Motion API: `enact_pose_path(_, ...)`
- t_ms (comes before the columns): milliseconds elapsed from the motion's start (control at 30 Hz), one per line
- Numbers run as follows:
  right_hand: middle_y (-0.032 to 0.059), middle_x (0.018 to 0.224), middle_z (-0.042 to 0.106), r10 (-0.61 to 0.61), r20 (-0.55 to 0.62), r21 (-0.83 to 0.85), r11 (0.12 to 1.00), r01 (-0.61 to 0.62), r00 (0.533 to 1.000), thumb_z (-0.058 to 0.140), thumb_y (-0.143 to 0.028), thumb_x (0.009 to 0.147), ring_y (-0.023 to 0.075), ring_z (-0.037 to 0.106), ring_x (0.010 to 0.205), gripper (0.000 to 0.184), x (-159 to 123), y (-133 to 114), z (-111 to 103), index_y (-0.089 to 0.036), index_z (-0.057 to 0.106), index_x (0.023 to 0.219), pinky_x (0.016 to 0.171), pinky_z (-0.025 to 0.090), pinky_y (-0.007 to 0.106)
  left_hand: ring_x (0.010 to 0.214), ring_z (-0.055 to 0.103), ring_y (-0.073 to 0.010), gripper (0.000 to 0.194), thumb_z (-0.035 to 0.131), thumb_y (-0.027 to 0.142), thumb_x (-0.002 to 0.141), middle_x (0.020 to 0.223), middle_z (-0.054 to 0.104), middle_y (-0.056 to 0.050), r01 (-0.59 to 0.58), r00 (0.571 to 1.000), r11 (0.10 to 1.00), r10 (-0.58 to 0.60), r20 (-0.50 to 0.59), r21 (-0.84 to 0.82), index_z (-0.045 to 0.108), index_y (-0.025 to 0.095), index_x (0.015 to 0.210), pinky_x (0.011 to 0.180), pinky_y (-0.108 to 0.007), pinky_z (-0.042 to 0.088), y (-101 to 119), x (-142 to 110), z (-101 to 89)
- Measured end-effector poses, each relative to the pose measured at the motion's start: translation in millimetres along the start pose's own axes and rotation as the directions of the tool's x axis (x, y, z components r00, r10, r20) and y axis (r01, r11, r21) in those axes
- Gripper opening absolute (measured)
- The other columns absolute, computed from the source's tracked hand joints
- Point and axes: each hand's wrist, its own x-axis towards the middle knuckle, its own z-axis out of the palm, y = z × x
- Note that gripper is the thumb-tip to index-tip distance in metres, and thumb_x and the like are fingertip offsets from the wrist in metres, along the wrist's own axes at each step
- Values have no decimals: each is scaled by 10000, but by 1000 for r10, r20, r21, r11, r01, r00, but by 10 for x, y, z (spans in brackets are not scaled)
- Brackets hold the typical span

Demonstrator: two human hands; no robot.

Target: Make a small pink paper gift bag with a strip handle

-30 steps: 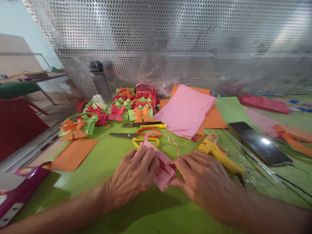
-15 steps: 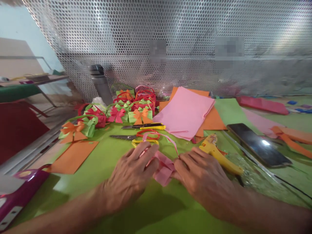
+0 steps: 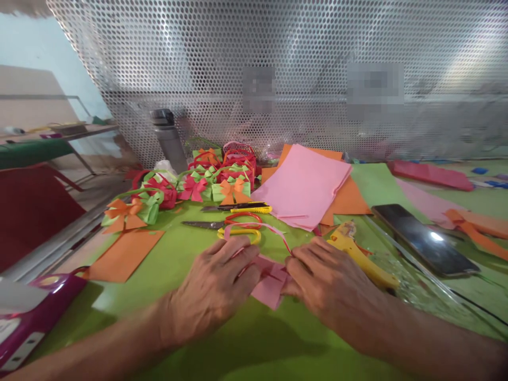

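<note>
Between my two hands is a small pink paper bag (image 3: 269, 288) with a thin pink strip handle (image 3: 273, 228) arching over its far side. My left hand (image 3: 222, 286) grips the bag's left side, fingers bent over it. My right hand (image 3: 323, 291) pinches the right side, where the handle's end meets the bag. The fingertips hide both gripped edges. Just beyond my left hand lie scissors (image 3: 238, 228) with red and yellow handles, and a yellow utility knife (image 3: 250, 208). Close to my right hand a yellow glue gun (image 3: 353, 254) rests on its side.
Several finished paper bags with bows (image 3: 234, 188) stand at the back left, near a grey bottle (image 3: 171, 143). Pink paper sheets (image 3: 305, 182) are stacked at the back. A phone (image 3: 424, 241) lies right, an orange paper piece (image 3: 125, 254) and a purple device (image 3: 47, 307) left.
The pink bag has tilted and turned a little between my hands, and my left fingers have shifted their hold along its left side. My right hand keeps its pinch.
</note>
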Motion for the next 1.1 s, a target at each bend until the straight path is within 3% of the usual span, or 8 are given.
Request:
enact_pose_path(200, 43, 726, 581, -1, 87, 124, 992, -10, 996, 567, -215, 818, 214, 539, 711, 103, 28, 8, 27, -182, 560, 720, 643, 424, 361, 1003, 538, -222, 75, 522, 132, 832, 1011, 640, -67, 77, 995, 984, -85, -46, -161, 595, 150, 835, 834, -361, 435, -12, 20, -7)
enact_pose_path(333, 43, 675, 623, 166, 117, 306, 932, -194, 979, 555, -220, 825, 171, 566, 640, 156, 96, 113, 29, -146, 614, 702, 574, 413, 290, 849, 584, -152, 55, 531, 140, 822, 914, 648, -43, 323, 924, 845, -379, -51, -427, 580, 165, 817, 777, -281, 459, 14, 109, -181)
enact_pose_path(400, 23, 643, 629, 327, 146, 500, 790, -354, 934, 560, -293, 821, 134, 553, 585, 206, 139, 220, 47, -147, 632, 695, 533, 393, 248, 620, 555, -105, 144, 492, 214, 848, 716, 625, -10, 548, 820, 604, -523, 230, -579, 571, 168, 736, 568, -212, 437, 63, 153, -252)
enact_pose_path(500, -10, 606, 618, 479, 225, 769, 447, -456, 849, 607, -388, 761, 100, 510, 518, 240, 191, 394, 107, -161, 650, 695, 476, 372, 214, 494, 501, -89, 241, 486, 326, 832, 594, 575, 0, 788, 582, 74, -413, 701, -611, 560, 151, 683, 445, -191, 373, 161, 176, -238)
enact_pose_path(667, -16, 602, 598, 566, 343, 896, 41, -441, 750, 687, -392, 665, 82, 491, 483, 240, 230, 516, 214, -158, 655, 705, 459, 412, 207, 602, 579, -132, 284, 633, 376, 698, 766, 599, -29, 687, 381, -532, -316, 869, -495, 459, 159, 757, 448, -205, 423, 191, 149, -69)
enact_pose_path(833, -16, 613, 598, 545, 391, 916, -156, -369, 742, 732, -396, 626, 87, 539, 527, 253, 242, 519, 231, -161, 659, 682, 490, 460, 203, 711, 596, -148, 494, 697, 277, 649, 907, 582, -30, 573, 308, -469, -637, 707, -672, 413, 205, 1047, 511, -235, 466, -16, 159, -12)
enact_pose_path(1000, -9, 594, 613, 460, 529, 842, -391, -373, 713, 767, -398, 586, 85, 544, 510, 293, 257, 592, 280, -138, 656, 663, 485, 463, 211, 727, 605, -138, 432, 682, 225, 673, 893, 623, -17, 491, 457, -251, -742, 491, -835, 420, 209, 1017, 600, -247, 479, -178, 152, 45)
enact_pose_path(1100, -5, 589, 621, 433, 563, 812, -448, -373, 704, 771, -410, 578, 85, 548, 501, 313, 266, 637, 329, -135, 651, 665, 479, 454, 213, 691, 605, -136, 296, 686, 211, 650, 816, 649, -25, 478, 467, -239, -746, 475, -845, 491, 167, 868, 590, -236, 474, -180, 145, 57)
